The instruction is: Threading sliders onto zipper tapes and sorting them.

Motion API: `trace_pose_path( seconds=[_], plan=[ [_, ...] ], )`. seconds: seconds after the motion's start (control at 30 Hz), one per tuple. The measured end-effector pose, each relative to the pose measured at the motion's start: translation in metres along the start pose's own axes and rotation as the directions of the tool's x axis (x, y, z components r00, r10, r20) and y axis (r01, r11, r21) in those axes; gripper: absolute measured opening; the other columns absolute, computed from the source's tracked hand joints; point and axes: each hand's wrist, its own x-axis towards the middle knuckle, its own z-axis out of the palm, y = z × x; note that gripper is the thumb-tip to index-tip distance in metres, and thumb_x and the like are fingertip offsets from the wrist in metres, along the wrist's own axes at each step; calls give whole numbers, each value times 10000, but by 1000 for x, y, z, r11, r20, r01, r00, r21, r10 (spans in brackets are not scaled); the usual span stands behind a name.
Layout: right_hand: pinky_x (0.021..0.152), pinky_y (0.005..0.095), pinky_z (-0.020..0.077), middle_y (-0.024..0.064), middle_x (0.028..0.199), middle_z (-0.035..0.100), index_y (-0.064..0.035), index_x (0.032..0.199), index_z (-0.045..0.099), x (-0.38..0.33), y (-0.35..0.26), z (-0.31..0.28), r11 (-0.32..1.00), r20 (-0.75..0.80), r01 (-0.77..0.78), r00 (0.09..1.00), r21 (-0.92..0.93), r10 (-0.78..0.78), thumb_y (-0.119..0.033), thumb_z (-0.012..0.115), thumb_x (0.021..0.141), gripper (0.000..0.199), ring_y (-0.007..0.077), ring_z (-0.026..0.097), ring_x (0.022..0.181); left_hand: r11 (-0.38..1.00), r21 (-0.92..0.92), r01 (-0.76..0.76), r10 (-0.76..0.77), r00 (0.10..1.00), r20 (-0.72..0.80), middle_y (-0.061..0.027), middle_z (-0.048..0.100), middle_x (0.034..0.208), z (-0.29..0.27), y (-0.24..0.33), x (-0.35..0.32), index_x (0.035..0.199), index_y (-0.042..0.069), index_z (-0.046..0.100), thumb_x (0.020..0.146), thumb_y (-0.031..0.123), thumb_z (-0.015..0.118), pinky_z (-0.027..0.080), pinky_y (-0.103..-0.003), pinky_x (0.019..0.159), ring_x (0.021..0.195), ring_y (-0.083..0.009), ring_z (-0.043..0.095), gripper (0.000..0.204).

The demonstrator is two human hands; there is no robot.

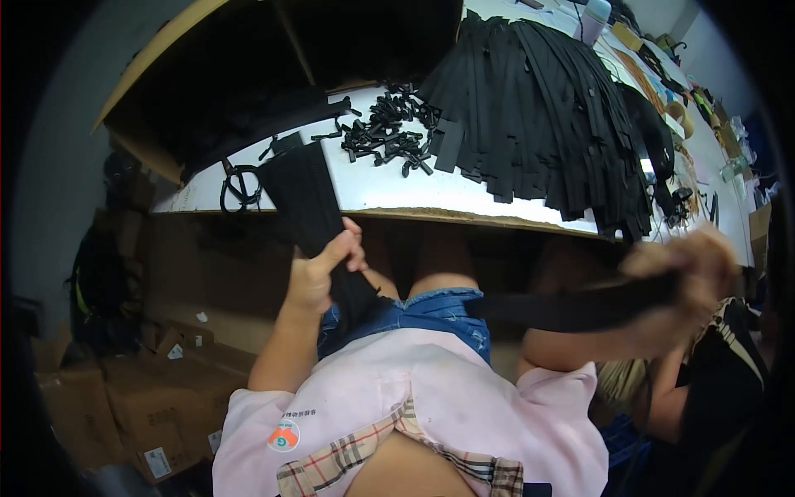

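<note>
My left hand (pixel 327 267) is closed around a bundle of flat black fabric straps (pixel 302 195). The bundle's upper end rests on the front of the white table, and its lower end hangs over my lap. Out to the right, my right hand (pixel 696 269) is blurred by motion. It grips a single black strap (pixel 571 308), which stretches leftward towards my lap. Beyond the left hand lies a heap of small black plastic pieces (pixel 389 132). Black-handled scissors (pixel 240 189) lie left of the bundle, at the table's edge.
A large pile of black straps (pixel 530 108) drapes over the white table's (pixel 397 195) front edge. An open cardboard box (pixel 157 62) stands at the far left, with a pale bottle (pixel 591 21) at the back. Cartons (pixel 153 406) sit low on the left; another person's arm (pixel 665 398) shows at right.
</note>
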Motion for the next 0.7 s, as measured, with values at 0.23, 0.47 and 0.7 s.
trace_pose_path(
  seconds=[0.23,0.47,0.7],
  plan=[
    [459,226,414,83,661,546,1,786,543,-64,123,109,899,249,-36,955,-437,159,1,568,729,62,141,520,505,968,-7,-250,247,961,-124,-67,546,933,49,-38,21,1044,13,482,811,257,567,454,-247,686,779,-141,546,348],
    [526,191,401,79,834,561,1,974,532,-70,144,96,837,366,-451,756,-310,543,-96,604,735,267,110,513,601,969,-211,126,-60,953,296,-57,529,719,23,-40,41,960,25,475,727,148,651,450,-259,533,580,-152,533,317],
    [598,214,434,30,744,596,10,900,568,-57,165,87,690,669,-633,347,-350,657,-125,634,721,233,89,541,658,876,-238,419,-281,845,455,-79,508,655,21,-35,49,952,13,460,684,42,622,463,-302,532,526,-155,518,315]
  ],
)
